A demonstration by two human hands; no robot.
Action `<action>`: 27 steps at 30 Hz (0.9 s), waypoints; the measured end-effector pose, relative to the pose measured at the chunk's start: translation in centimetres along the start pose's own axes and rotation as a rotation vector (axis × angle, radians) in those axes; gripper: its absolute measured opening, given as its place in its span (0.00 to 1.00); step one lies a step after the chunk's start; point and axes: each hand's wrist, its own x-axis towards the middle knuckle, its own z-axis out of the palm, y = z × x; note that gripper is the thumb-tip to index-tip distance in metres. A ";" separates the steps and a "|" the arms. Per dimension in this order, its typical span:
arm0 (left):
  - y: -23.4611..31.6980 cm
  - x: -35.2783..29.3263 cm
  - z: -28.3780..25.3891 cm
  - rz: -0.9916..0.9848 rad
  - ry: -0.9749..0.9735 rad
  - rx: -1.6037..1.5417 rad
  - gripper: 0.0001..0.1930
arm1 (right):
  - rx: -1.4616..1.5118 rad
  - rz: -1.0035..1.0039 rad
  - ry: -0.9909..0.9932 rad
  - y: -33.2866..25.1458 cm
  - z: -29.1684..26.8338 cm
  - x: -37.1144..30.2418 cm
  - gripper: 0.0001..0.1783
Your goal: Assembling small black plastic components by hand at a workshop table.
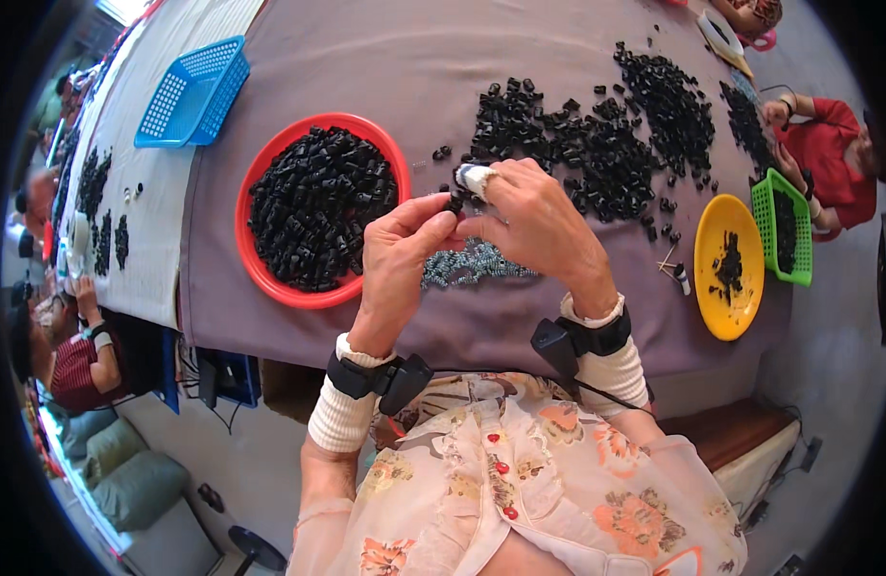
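Note:
Between the thumb and forefinger of my left hand [395, 240] is a small black plastic part [453, 204]. My right hand [544, 221] meets it from the other side, its fingers curled in and one finger wrapped in a white cover [474, 179]. Whatever its fingertips pinch is hidden. Just below both hands lies a heap of small silvery springs [477, 263]. Left of my left hand stands a round red tray [243, 216] piled with black plastic parts [318, 211]. Beyond my right hand, loose black parts [597, 154] spread across the table.
A blue basket [191, 94] sits far left. At the right are a yellow plate [745, 312] with black bits and a green basket [798, 259]. A small white-and-black bottle [681, 276] lies near the plate. People sit at the left and right sides; grey-purple cloth [270, 322] covers the table.

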 end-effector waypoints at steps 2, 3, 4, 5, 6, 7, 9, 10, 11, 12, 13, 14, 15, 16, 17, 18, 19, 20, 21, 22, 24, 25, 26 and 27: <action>-0.1 0.2 -0.2 -0.025 0.011 0.001 0.12 | -0.037 -0.029 -0.010 -0.1 0.6 0.3 0.14; -0.2 0.3 -0.1 -0.025 0.017 -0.007 0.12 | -0.075 -0.046 -0.005 0.0 0.7 0.3 0.15; -0.2 0.3 0.0 -0.032 0.026 -0.012 0.12 | -0.075 -0.050 -0.014 0.1 0.7 0.2 0.15; -0.2 0.3 0.2 -0.039 0.036 -0.016 0.12 | -0.105 -0.051 -0.019 0.1 0.7 0.2 0.16; -0.2 0.4 0.3 -0.038 0.040 -0.020 0.12 | -0.136 -0.052 -0.021 0.2 0.8 0.2 0.16; -0.2 0.4 0.4 -0.050 0.042 0.005 0.12 | -0.135 -0.054 -0.025 0.3 0.9 0.2 0.16; -0.3 0.6 0.4 -0.062 0.046 0.030 0.12 | -0.191 -0.061 -0.011 0.4 1.2 0.1 0.15; -0.4 0.6 0.4 -0.069 0.041 0.038 0.12 | -0.189 -0.062 -0.011 0.4 1.3 0.1 0.15; -0.4 0.7 0.4 -0.077 0.035 0.046 0.12 | -0.193 -0.062 -0.001 0.5 1.3 0.0 0.15; -0.4 0.7 0.5 -0.079 0.033 0.047 0.12 | -0.198 -0.059 0.010 0.6 1.3 -0.2 0.15; -0.5 0.7 0.6 -0.089 0.031 0.027 0.12 | -0.198 -0.055 0.012 0.9 1.4 -0.3 0.15; -0.5 0.7 0.7 -0.099 0.029 0.006 0.12 | -0.182 -0.062 0.030 1.2 1.6 -0.5 0.15; -0.6 0.7 0.8 -0.101 0.028 0.009 0.12 | -0.166 -0.071 0.048 1.4 1.7 -0.7 0.14; -0.9 0.8 0.8 -0.117 0.022 -0.010 0.12 | -0.165 -0.068 0.050 1.5 1.8 -1.0 0.14; -1.1 0.9 0.7 -0.133 0.017 -0.028 0.12 | -0.173 -0.058 0.040 1.6 1.8 -1.3 0.14; -1.3 0.9 0.7 -0.135 0.014 -0.024 0.12 | -0.181 -0.049 0.032 1.6 1.8 -1.4 0.14; -1.5 0.9 0.6 -0.153 0.001 -0.001 0.12 | -0.181 -0.045 0.035 1.5 1.7 -1.5 0.14; -1.7 0.9 0.5 -0.171 -0.013 0.022 0.11 | -0.218 -0.053 0.042 1.4 1.5 -1.6 0.13; -1.8 0.8 0.6 -0.174 -0.017 0.027 0.11 | -0.255 -0.060 0.049 1.3 1.4 -1.6 0.13; -1.9 0.8 0.8 -0.160 -0.022 0.024 0.11 | -0.256 -0.054 0.054 1.3 1.3 -1.8 0.13; -1.9 0.8 1.0 -0.149 -0.032 0.024 0.11 | -0.251 -0.047 0.057 1.4 1.2 -1.9 0.12; -1.9 0.8 1.2 -0.151 -0.038 0.006 0.11 | -0.253 -0.041 0.062 1.5 1.1 -2.0 0.12; -1.8 0.7 1.3 -0.153 -0.043 -0.012 0.10 | -0.209 -0.023 0.055 1.6 1.0 -2.2 0.12; -1.8 0.5 1.4 -0.155 -0.043 -0.009 0.10 | -0.161 -0.008 0.046 1.6 0.9 -2.3 0.12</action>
